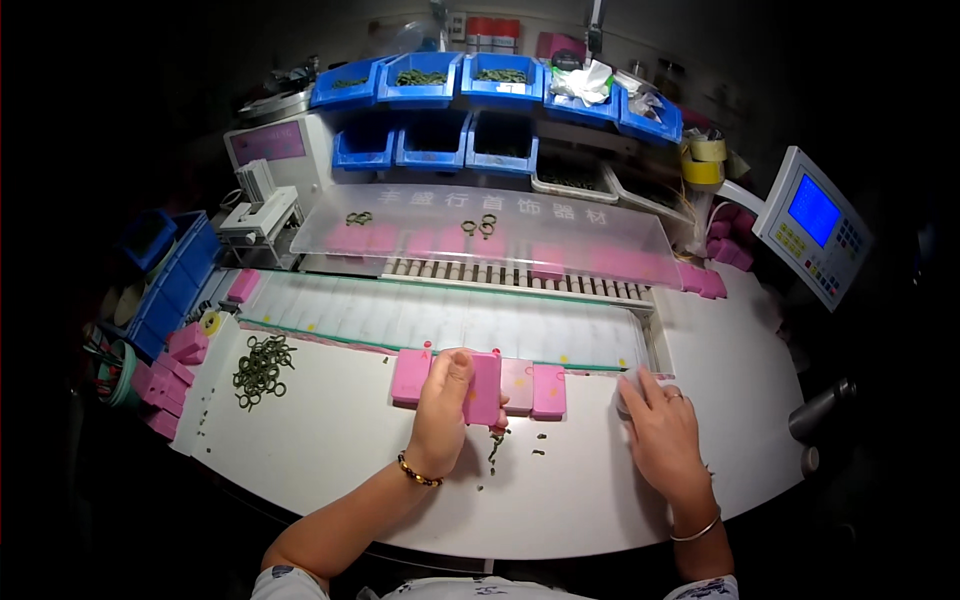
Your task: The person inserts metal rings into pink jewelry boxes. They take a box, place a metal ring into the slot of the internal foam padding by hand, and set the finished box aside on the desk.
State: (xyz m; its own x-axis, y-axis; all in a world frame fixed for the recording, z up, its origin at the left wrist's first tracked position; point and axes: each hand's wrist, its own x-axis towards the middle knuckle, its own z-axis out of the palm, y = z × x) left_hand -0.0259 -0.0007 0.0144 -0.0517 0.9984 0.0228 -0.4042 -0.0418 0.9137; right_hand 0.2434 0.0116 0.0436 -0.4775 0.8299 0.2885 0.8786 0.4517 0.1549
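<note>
My left hand (440, 405) is closed around a pink rubber mould (482, 393), held upright above the near edge of the conveyor. More moulds stand beside it: one pink mould (408, 378) to its left, a paler pink mould (517, 385) and another pink mould (549, 391) to its right. Small dark green bits (495, 447) lie on the table just below the held mould. Over by the conveyor's right end, my right hand (663, 425) has its fingers stretched out, over a pale thing mostly hidden beneath it. A loose pile of dark green ring pieces (262, 372) lies at the left.
Behind the conveyor (440, 325) is a clear sloped cover (400, 215) with a few green rings on it. Blue bins (420, 92) stand at the back. A control panel (815, 225) is at the right. Stacked pink moulds (165, 385) and a green cup (118, 375) stand left.
</note>
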